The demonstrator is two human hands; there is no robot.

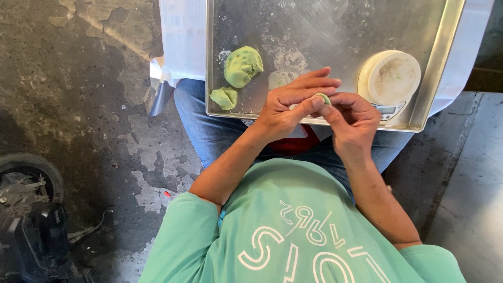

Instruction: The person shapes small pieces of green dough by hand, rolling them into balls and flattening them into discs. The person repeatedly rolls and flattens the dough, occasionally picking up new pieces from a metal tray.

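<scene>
A seated person in a mint-green shirt and blue jeans balances a floured metal tray [440, 63] across their lap. Both hands meet at the tray's near edge, roughly midway along it. The left hand [285, 105] and right hand [353, 118] together pinch 1 small piece of green dough [323, 98]; thumbs and fingertips are closed on it, while the left hand's other fingers stretch out flat above. Only a sliver of the piece shows between the fingers.

On the tray, toward its near left corner, lie 2 more lumps: a large green dough ball [243, 65] and, just beside it nearer the edge, a small folded green dough piece [225, 97]. By the tray's right edge sits a round white kitchen scale [390, 78], dusted with flour. Stained concrete floor [94, 105] lies below.
</scene>
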